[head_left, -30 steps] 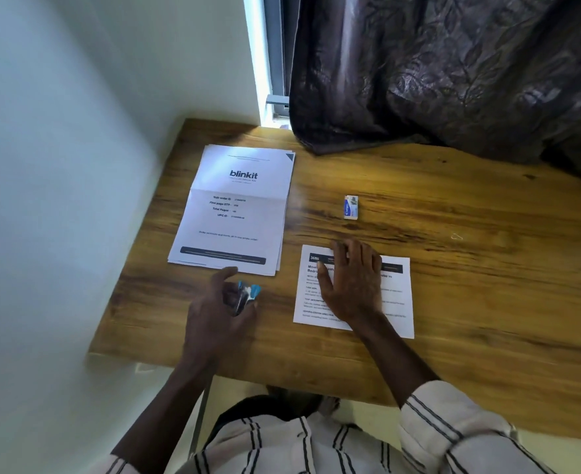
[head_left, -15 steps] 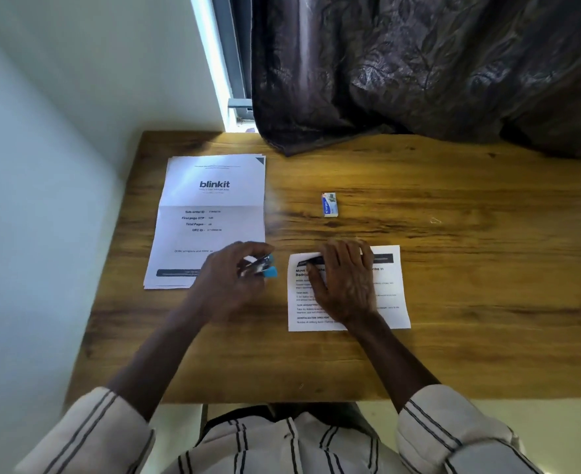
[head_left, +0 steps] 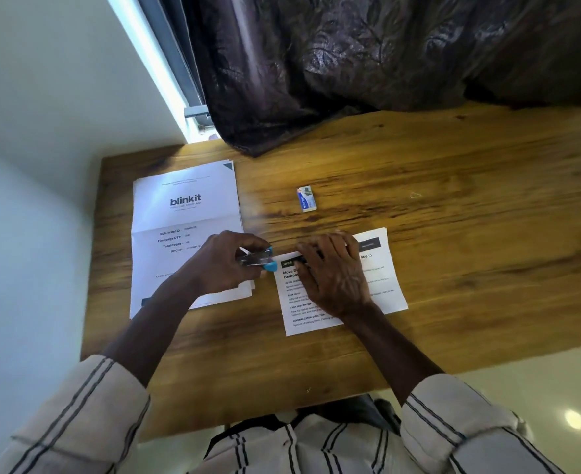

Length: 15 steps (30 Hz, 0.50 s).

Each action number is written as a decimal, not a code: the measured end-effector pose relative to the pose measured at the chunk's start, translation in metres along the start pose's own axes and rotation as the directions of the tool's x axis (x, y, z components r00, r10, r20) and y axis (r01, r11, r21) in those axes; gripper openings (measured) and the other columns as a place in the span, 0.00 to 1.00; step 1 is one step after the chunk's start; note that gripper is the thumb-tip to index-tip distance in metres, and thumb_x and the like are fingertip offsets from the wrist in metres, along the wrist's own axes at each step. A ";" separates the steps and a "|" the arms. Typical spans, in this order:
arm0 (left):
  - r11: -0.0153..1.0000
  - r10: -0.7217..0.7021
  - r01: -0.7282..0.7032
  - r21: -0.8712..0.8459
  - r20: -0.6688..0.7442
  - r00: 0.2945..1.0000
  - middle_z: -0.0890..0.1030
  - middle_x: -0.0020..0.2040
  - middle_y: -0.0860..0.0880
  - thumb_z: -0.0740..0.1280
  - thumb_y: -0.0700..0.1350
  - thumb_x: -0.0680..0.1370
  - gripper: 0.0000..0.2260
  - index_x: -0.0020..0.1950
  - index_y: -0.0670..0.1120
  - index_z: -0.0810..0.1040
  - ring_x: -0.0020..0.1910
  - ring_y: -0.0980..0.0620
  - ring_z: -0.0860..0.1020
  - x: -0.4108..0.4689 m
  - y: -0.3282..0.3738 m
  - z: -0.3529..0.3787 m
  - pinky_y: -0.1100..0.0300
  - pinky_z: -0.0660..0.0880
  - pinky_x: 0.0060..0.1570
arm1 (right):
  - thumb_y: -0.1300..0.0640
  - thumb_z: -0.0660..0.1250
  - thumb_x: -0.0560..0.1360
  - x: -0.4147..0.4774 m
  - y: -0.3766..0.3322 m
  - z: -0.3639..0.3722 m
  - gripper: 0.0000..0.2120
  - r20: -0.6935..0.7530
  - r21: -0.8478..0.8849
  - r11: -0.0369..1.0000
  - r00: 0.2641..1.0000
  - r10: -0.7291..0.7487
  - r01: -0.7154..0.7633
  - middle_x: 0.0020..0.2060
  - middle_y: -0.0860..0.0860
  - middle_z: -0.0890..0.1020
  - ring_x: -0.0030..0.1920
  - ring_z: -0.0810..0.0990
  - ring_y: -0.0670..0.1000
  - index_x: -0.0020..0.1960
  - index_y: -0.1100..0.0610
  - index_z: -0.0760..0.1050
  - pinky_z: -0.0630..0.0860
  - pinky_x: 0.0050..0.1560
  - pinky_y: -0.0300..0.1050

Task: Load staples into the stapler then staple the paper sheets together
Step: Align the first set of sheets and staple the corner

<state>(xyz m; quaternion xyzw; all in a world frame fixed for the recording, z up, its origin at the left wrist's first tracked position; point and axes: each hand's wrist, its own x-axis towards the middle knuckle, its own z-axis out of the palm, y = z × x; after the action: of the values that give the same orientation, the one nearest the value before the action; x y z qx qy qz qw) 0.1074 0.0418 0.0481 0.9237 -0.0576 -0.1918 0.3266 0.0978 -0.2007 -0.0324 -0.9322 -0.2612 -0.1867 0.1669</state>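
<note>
My left hand (head_left: pixel 219 265) grips a small blue and metal stapler (head_left: pixel 258 260), its nose right at the upper left corner of the small printed sheets (head_left: pixel 378 282). My right hand (head_left: pixel 333 271) lies flat on those sheets, fingers spread, pressing them to the wooden table (head_left: pixel 453 217). A small staple box (head_left: pixel 305 199) lies on the table beyond the hands, untouched. Whether the stapler's jaws are around the paper corner I cannot tell.
A larger stack of white "blinkit" sheets (head_left: pixel 183 213) lies at the left, partly under my left wrist. A dark curtain (head_left: pixel 367 63) hangs over the table's far edge. A white wall runs along the left side.
My left hand has carried the stapler from the table's near left up and right to the corner of the small sheets. My right hand has stayed pressed on the paper.
</note>
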 end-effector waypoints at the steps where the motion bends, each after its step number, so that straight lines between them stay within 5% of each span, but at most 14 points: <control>1: 1.000 0.009 -0.009 0.011 0.017 1.000 0.84 0.60 0.54 0.80 0.45 0.73 0.21 0.65 0.50 0.82 0.49 0.57 0.82 0.002 0.000 -0.002 0.68 0.78 0.41 | 0.46 0.64 0.81 0.000 0.000 0.000 0.14 0.002 -0.001 1.000 1.000 0.003 -0.003 0.54 0.55 0.80 0.57 0.78 0.57 0.60 0.54 0.77 0.67 0.69 0.59; 7: 1.000 0.003 -0.003 -0.002 0.074 0.997 0.86 0.55 0.55 0.82 0.50 0.70 0.21 0.61 0.54 0.84 0.49 0.55 0.84 0.008 -0.005 -0.004 0.50 0.85 0.45 | 0.46 0.63 0.81 0.001 -0.001 0.000 0.16 0.015 -0.013 1.000 1.000 0.021 -0.021 0.56 0.55 0.80 0.58 0.77 0.57 0.63 0.54 0.77 0.67 0.71 0.59; 12: 0.999 0.031 -0.030 -0.017 0.080 0.996 0.87 0.56 0.53 0.82 0.49 0.71 0.20 0.61 0.53 0.84 0.50 0.56 0.84 0.010 -0.012 -0.003 0.63 0.81 0.47 | 0.46 0.62 0.82 0.002 -0.002 -0.002 0.19 0.036 -0.025 1.000 0.999 0.016 -0.015 0.57 0.56 0.79 0.59 0.77 0.58 0.68 0.54 0.75 0.68 0.70 0.61; 15: 0.999 0.033 -0.033 0.007 0.077 0.997 0.87 0.56 0.54 0.82 0.51 0.70 0.20 0.61 0.53 0.84 0.50 0.57 0.84 0.012 -0.010 -0.005 0.58 0.83 0.51 | 0.46 0.62 0.82 0.002 -0.002 -0.002 0.20 0.046 -0.040 0.999 0.999 0.017 -0.015 0.57 0.56 0.79 0.59 0.77 0.58 0.70 0.54 0.75 0.69 0.69 0.61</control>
<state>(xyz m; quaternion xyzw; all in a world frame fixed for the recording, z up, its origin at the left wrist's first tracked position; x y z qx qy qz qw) 0.1205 0.0494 0.0411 0.9159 -0.0861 -0.2214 0.3237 0.0981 -0.1991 -0.0292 -0.9415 -0.2539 -0.1689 0.1435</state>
